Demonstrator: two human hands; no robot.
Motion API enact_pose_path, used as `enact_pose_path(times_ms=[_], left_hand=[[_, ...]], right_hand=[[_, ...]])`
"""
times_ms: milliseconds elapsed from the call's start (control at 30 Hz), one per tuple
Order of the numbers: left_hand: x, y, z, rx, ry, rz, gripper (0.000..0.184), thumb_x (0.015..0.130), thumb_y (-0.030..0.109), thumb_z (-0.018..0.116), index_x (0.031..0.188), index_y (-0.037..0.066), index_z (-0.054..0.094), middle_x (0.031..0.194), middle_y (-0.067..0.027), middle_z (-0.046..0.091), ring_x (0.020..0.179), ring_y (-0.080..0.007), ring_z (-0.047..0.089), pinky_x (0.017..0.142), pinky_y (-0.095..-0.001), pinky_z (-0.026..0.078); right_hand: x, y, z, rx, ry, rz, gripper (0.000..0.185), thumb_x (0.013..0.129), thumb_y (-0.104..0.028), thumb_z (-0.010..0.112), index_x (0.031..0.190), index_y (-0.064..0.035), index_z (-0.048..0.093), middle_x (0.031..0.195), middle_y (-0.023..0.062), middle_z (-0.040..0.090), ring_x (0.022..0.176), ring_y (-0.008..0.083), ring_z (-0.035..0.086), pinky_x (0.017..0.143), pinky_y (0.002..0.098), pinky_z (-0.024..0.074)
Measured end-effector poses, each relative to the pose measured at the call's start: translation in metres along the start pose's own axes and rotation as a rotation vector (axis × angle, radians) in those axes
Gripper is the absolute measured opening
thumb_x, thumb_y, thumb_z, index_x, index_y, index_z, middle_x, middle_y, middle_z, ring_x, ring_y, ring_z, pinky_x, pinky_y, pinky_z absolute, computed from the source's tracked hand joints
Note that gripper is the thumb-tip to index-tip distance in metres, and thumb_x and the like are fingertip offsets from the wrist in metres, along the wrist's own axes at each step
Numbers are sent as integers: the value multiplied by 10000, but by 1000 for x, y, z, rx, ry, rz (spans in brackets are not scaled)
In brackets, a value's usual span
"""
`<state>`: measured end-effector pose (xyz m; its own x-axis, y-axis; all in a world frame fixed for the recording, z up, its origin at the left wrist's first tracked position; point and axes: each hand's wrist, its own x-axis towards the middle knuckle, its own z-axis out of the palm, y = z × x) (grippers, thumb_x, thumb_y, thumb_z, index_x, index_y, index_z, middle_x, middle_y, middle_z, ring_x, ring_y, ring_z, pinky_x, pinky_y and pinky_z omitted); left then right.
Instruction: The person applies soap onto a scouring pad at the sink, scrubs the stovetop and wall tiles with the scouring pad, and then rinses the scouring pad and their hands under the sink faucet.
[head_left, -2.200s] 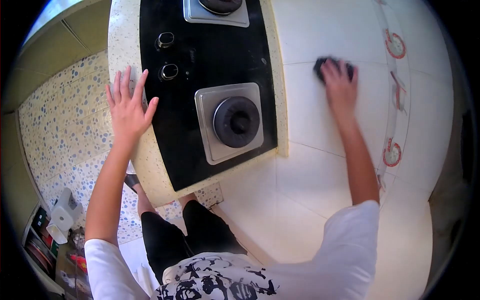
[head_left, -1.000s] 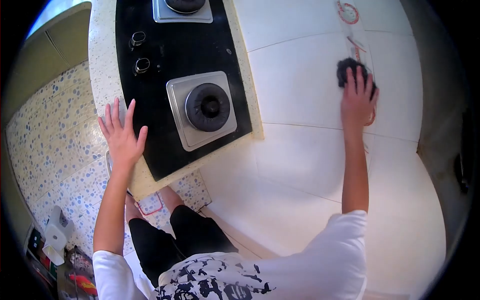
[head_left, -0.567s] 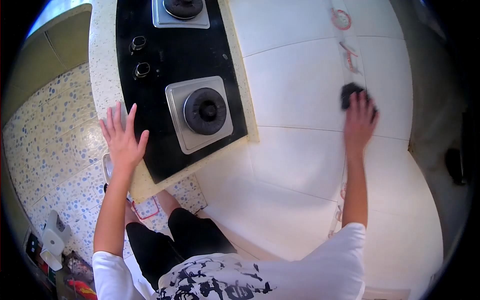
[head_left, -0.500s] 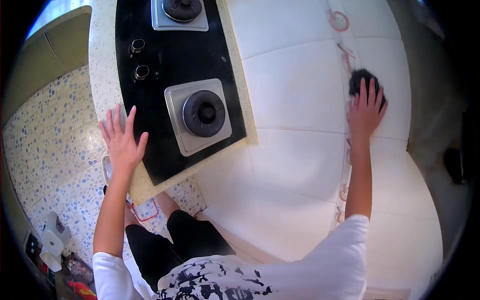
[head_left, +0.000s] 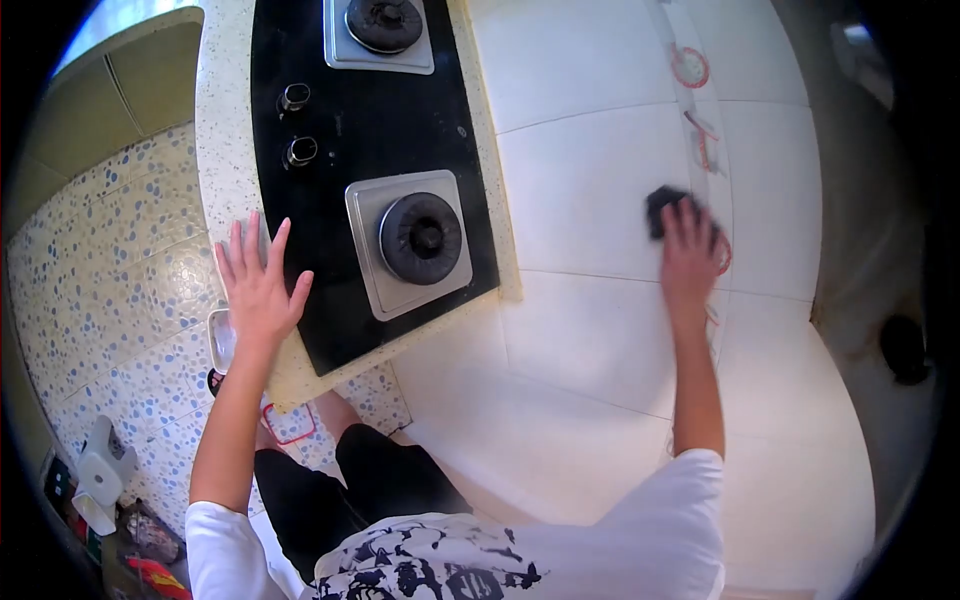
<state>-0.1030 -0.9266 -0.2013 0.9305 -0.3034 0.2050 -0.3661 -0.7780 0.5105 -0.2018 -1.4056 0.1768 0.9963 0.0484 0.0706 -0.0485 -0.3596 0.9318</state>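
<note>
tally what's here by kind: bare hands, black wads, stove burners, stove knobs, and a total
Hands: 2, left hand and right hand
Wads: 1, black wad at the right hand
Burners: 2, near burner and far burner
Knobs: 2, upper knob and lower knob
Total: 7

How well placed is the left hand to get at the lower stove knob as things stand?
Probably yes: the left hand lies spread at the edge of the black cooktop, below the lower knob in the view, and nothing visible stands between them.
</note>
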Motion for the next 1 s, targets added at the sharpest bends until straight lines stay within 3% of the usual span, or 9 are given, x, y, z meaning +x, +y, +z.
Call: enact_pose_path(times_ms=[67, 200, 400, 533, 667, 733, 767, 900, 1000], left_hand=[[1, -1, 1, -1, 6, 0, 744, 975, 552, 581, 1631, 245, 412, 1725, -151, 263, 1604, -407, 180, 1298, -610, 68], [1, 1, -2, 14, -1, -9, 712, 1004, 559, 522, 1626, 226, 426, 1722, -157, 281, 1599, -411, 192, 1297, -610, 63], [1, -1, -4, -16, 3, -13, 709, 997, 544, 541, 1623, 227, 434, 1722, -146, 284, 1600, -406, 196, 1297, -609, 80], [2, 2, -5, -24, -12, -24, 714, 993, 540, 553, 1623, 226, 433, 1722, -146, 285, 1600, -407, 195, 1302, -598, 81], [2, 3, -6, -21, -7, -26, 711, 988, 522, 565, 1620, 224, 436, 1722, -146, 284, 1601, -406, 193, 1305, -590, 78], [2, 3, -5, -23, -11, -23, 717, 987, 507, 568, 1627, 220, 421, 1722, -149, 282, 1602, -406, 190, 1306, -589, 72], [2, 3, -4, -21, -11, -21, 720, 987, 505, 568, 1630, 219, 416, 1722, -149, 281, 1603, -405, 188, 1306, -589, 71], [1, 0, -5, -28, 0, -10, 729, 985, 500, 571, 1636, 217, 403, 1725, -152, 272, 1607, -403, 179, 1307, -586, 63], [2, -1, -9, -35, -12, -12, 728, 984, 499, 572, 1633, 214, 408, 1725, -152, 274, 1607, -400, 182, 1306, -587, 67]], right_hand=[[49, 23, -3, 4, 129, 110, 506, 990, -195, 626, 1492, -248, 589, 1619, -5, 497, 1492, 303, 446, 1219, 591, 324], [129, -13, 15, 74, 165, 25, 498, 992, -163, 597, 1486, -225, 594, 1594, 17, 523, 1481, 314, 451, 1227, 585, 317], [42, -96, 22, 330, -10, -180, 467, 942, -147, 629, 1408, -170, 652, 1551, 52, 564, 1464, 293, 475, 1227, 576, 335], [-14, -8, 12, 78, -8, -80, 564, 929, -154, 671, 1485, -208, 595, 1581, 23, 540, 1465, 292, 483, 1222, 577, 345], [24, 107, -32, -172, 206, 228, 589, 979, -232, 648, 1554, -216, 520, 1630, 70, 485, 1493, 329, 449, 1200, 584, 355], [49, 118, -34, -204, 211, 276, 588, 980, -219, 641, 1555, -204, 516, 1621, 87, 489, 1494, 340, 442, 1191, 589, 359], [59, 117, -34, -215, 215, 301, 587, 981, -213, 637, 1555, -199, 513, 1617, 96, 491, 1495, 345, 438, 1187, 591, 362], [40, 20, -10, 11, 51, -41, 540, 959, -152, 647, 1492, -146, 559, 1565, 89, 540, 1453, 339, 482, 1178, 601, 381], [-25, -30, -21, 166, -22, -34, 474, 949, -167, 684, 1421, -178, 644, 1559, 52, 557, 1459, 304, 494, 1214, 595, 341]])
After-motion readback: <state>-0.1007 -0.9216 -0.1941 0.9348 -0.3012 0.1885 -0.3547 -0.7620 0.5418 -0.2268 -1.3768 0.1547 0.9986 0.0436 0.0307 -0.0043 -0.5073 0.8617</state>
